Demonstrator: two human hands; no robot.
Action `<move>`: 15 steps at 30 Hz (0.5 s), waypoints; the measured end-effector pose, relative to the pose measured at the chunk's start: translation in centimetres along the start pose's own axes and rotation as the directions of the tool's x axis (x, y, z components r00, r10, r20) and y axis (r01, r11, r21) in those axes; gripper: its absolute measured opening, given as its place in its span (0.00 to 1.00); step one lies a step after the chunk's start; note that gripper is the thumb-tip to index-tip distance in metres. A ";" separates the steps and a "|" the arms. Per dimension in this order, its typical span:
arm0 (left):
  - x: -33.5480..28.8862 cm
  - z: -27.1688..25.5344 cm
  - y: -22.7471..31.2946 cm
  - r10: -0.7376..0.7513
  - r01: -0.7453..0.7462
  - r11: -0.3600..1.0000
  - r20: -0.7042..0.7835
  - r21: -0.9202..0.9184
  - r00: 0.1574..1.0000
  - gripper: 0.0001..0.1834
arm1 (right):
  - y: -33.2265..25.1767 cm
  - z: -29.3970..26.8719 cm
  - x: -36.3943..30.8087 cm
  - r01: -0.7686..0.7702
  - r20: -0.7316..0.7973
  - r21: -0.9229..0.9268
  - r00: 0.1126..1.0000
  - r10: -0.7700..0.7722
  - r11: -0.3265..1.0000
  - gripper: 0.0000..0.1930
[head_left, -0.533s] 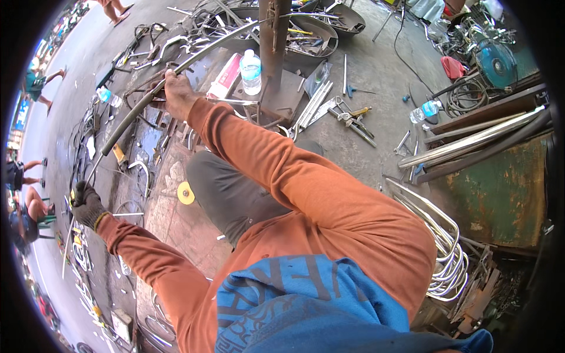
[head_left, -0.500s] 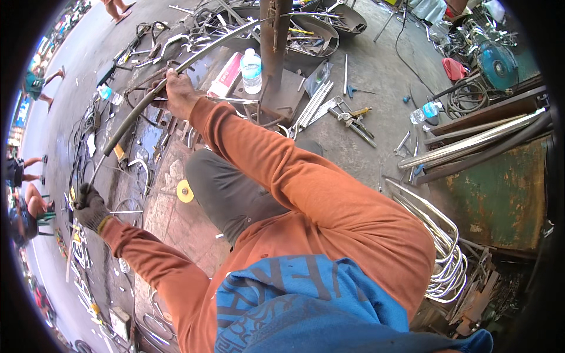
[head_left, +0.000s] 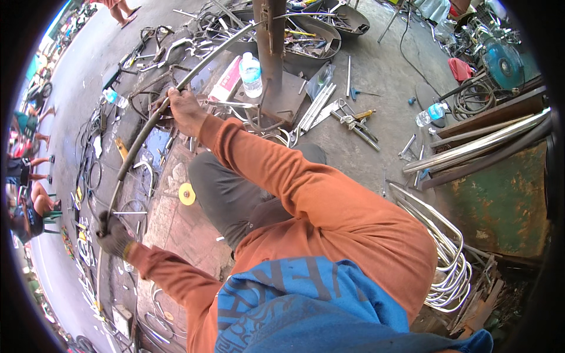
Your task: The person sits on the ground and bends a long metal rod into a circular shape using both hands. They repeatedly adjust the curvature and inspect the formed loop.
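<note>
A long, slightly bent dark grey tube (head_left: 140, 139) slants from near the rusty post down to the left. A thinner rod (head_left: 116, 193) comes out of its lower end and continues below my left hand. Bare, my right hand (head_left: 187, 112) is closed around the tube at mid-length, above a rusty metal frame (head_left: 139, 101). My left hand (head_left: 115, 236), in a dark knit glove, is closed on the thin rod, lower and nearer to me. A yellow disc (head_left: 186, 194) lies beside my knee.
The rusty post (head_left: 271, 59) stands ahead, with a water bottle (head_left: 251, 75) at its foot. Metal basins (head_left: 321, 52) of tools lie behind it. Shiny bent tubes (head_left: 450, 273) and a blue fan (head_left: 502, 63) are at right. People sit and walk at far left.
My left hand has moved down and right, and the rod now shows below it as well as above. My right hand keeps its hold on the tube. The view has shifted slightly.
</note>
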State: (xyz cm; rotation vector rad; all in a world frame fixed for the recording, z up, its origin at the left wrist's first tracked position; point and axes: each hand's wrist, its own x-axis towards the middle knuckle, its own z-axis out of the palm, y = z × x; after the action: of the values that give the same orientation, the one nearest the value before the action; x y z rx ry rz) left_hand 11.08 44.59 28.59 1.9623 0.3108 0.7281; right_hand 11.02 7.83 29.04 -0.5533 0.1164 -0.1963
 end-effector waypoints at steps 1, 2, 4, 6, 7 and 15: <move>2.9 1.7 0.5 0.069 -0.060 0.982 -0.040 0.180 0.997 0.08 | 0.1 0.4 1.1 0.006 -0.033 -0.025 0.999 -0.006 1.000 0.13; 4.8 3.1 0.5 0.068 -0.045 0.943 -0.059 0.328 0.996 0.12 | 0.3 0.9 2.2 0.035 -0.027 -0.029 0.999 -0.036 0.999 0.13; 11.2 6.4 1.8 -0.309 0.321 0.138 0.268 -0.937 0.913 0.10 | 0.3 1.2 3.9 0.056 -0.017 0.000 0.998 -0.056 0.998 0.14; 14.3 8.6 1.0 -0.141 0.142 0.770 0.050 -0.622 0.989 0.11 | 0.0 1.7 5.3 0.082 -0.025 0.025 0.996 -0.081 0.996 0.14; 15.4 8.8 0.4 0.031 -0.011 0.959 0.066 -0.283 0.997 0.10 | -0.5 1.7 5.8 0.063 -0.010 0.013 0.998 -0.063 0.998 0.15; 20.9 11.3 -2.6 -0.190 0.373 -0.066 0.378 -0.926 0.906 0.13 | -1.9 1.3 5.6 0.039 -0.051 0.066 0.998 -0.035 0.997 0.16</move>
State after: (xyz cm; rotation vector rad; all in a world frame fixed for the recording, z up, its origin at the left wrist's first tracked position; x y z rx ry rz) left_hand 34.67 48.21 29.98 0.4025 0.0245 0.2816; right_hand 16.36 5.73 30.88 -0.4845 0.1475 -0.2491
